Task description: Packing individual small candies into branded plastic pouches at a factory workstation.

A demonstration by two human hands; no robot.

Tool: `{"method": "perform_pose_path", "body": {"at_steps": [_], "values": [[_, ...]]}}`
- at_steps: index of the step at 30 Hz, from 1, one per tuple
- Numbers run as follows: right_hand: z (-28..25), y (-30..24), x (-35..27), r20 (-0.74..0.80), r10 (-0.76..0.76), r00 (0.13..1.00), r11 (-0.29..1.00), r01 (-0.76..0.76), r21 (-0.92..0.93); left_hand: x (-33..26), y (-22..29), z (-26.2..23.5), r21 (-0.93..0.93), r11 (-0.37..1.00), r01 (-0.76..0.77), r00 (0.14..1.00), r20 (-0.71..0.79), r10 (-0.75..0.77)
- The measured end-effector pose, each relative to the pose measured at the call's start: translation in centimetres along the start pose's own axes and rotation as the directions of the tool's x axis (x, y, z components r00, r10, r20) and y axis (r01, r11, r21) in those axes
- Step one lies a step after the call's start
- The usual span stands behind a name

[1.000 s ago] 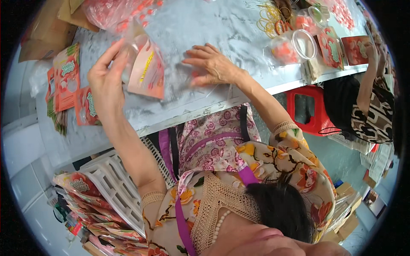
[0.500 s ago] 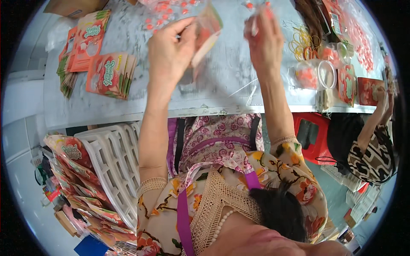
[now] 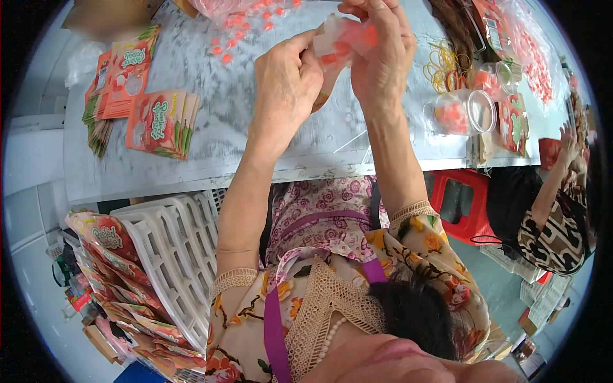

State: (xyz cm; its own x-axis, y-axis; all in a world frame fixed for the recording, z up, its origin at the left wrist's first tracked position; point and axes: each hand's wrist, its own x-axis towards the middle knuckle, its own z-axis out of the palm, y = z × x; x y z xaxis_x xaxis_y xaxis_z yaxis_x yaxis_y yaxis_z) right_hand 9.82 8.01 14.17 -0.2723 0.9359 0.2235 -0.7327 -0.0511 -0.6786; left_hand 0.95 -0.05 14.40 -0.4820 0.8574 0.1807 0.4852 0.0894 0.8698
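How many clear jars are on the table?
2, both toward the right of the table: the near jar and the far jar just behind it. More may be hidden.

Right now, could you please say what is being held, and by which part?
The left hand holds a translucent, pinkish plastic pouch by its left side; the right hand is at its right side, grip unclear.

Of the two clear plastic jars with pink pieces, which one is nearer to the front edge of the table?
The clear plastic jar toward the person, left in the pair; the other jar sits farther back and to the right.
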Motion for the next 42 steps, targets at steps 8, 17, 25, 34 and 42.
{"method": "perform_pose_path", "body": {"at_steps": [8, 17, 25, 34, 42], "values": [[-0.5, 1.1, 0.4, 0.129, -0.253, 0.959, 0.866, 0.284, -0.412, 0.0, -0.9, 0.0, -0.023, 0.999, -0.037, 0.997, -0.061, 0.035], [1.0, -1.1, 0.2, 0.526, 0.123, 0.842, 0.65, 0.332, -0.684, 0.0, -1.1, -0.2, -0.137, 0.989, -0.062, 0.994, -0.102, 0.048], [-3.4, -1.0, -6.0, 0.514, -0.066, 0.855, 0.565, 0.457, -0.687, -0.3, -3.9, -1.4, -0.372, 0.928, 0.013, 0.972, -0.214, -0.1], [-5.3, 1.0, -5.6, 0.451, -0.293, 0.843, 0.325, 0.531, -0.782, 2.7, -9.9, -2.5, -0.577, 0.815, 0.056, 0.995, -0.039, -0.096], [-7.7, 1.0, -3.8, 0.048, -0.255, 0.966, 0.646, 0.207, -0.735, 2.9, -10.7, 0.3, -0.708, 0.706, -0.019, 0.994, 0.06, 0.087]]}}
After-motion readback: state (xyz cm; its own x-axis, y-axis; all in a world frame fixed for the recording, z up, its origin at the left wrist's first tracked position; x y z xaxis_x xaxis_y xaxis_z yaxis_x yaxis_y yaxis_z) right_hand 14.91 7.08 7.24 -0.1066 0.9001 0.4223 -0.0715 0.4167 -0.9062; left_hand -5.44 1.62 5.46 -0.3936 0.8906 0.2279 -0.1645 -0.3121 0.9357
